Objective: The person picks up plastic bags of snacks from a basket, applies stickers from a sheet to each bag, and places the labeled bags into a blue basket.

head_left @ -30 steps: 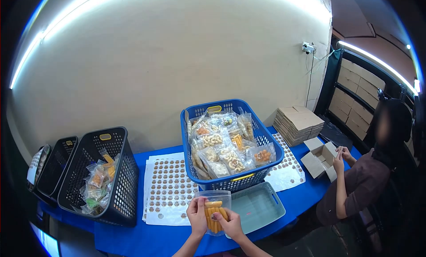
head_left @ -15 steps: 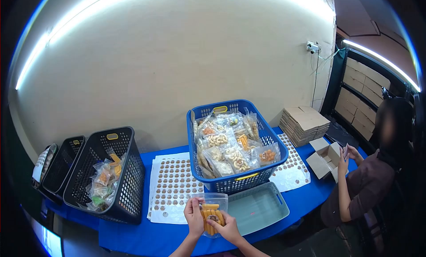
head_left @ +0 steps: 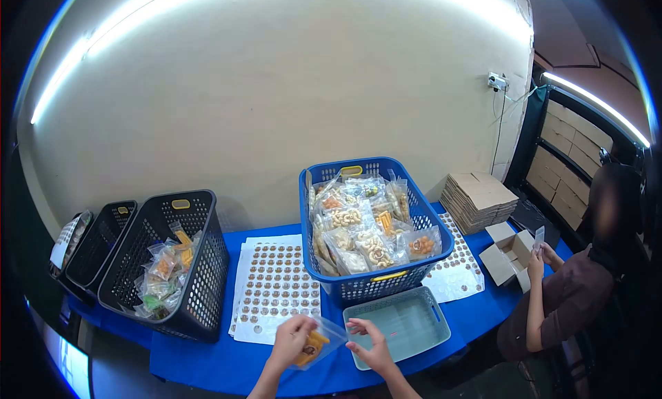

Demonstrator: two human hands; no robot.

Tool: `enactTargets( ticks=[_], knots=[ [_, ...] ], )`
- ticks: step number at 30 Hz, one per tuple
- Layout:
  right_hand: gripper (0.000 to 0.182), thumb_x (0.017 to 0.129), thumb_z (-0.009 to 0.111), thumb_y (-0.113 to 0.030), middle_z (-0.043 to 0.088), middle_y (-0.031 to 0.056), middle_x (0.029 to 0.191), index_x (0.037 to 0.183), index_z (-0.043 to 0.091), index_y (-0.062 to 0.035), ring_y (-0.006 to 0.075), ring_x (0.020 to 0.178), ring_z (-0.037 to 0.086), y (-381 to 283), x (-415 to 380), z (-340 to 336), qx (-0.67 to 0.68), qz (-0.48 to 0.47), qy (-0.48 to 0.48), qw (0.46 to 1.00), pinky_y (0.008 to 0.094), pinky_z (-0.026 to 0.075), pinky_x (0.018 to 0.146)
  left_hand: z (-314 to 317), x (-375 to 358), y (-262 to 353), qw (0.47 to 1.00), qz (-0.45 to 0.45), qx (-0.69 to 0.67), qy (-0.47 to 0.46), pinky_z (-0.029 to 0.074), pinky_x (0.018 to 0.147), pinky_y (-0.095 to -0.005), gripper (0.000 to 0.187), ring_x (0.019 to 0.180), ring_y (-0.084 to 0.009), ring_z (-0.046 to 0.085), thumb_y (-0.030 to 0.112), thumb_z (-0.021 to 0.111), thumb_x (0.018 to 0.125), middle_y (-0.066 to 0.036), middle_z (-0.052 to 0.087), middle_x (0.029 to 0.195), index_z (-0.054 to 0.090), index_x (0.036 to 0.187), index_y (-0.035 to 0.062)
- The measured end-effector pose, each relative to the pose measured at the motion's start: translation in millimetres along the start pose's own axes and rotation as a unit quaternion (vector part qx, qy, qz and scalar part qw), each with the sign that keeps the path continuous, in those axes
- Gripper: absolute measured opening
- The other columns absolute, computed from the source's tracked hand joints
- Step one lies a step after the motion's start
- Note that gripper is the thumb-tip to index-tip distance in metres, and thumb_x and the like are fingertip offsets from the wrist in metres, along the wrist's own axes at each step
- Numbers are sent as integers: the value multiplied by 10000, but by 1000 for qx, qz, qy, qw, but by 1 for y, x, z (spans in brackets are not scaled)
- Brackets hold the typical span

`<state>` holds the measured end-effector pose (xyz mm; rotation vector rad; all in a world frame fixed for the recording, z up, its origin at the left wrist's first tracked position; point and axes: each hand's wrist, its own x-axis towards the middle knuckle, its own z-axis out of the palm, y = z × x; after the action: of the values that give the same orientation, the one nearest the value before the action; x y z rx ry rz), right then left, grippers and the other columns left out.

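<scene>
My left hand (head_left: 295,340) grips a clear zip bag of orange snack sticks (head_left: 312,349) with a round brown sticker on it. The bag is tilted above the front of the table. My right hand (head_left: 372,345) has its fingers apart and holds nothing; it hovers over the left end of a grey-green tray (head_left: 434,337). Behind the tray stands a blue basket (head_left: 376,289) heaped with bags of snacks. Left of it lie sheets of round stickers (head_left: 276,289), just beyond my left hand.
A dark grey basket (head_left: 219,282) with several snack bags stands at the left, beside another dark basket (head_left: 89,261). Flattened cardboard (head_left: 483,192) is stacked at the back right. A person (head_left: 558,302) at the right holds a small packet near an open carton (head_left: 507,254).
My right hand has let go of the snack bag and moved right, its fingers opening. My left hand has shifted slightly left and down, tilting the bag.
</scene>
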<state>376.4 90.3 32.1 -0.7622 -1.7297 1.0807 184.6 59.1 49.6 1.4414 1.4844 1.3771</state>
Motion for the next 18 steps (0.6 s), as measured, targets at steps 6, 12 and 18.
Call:
enactTargets(
  ticks=[6,12,18],
  knots=[
    [186,743,633,-176,540,89,687,740,534,-19,232,556,500,-6,10,18,-115,-7,-24,993,308,393,521,20,-9,6,991,55,116,-27,438,557,-270,145,617,-211,572,139,569,798,-85,583,703,617,798,2],
    [192,765,606,-143,503,101,626,688,487,-14,252,535,503,-28,15,42,-102,-4,-4,995,347,395,500,8,-8,6,982,62,89,152,395,470,-270,176,531,-183,529,137,573,802,-89,557,626,588,689,3],
    [176,780,592,-121,525,101,648,707,485,-1,221,562,525,-35,12,42,-79,-25,-75,994,309,417,527,-11,4,13,949,151,139,241,367,482,-254,203,547,-132,489,134,521,845,-81,526,630,549,708,-14]
  ],
)
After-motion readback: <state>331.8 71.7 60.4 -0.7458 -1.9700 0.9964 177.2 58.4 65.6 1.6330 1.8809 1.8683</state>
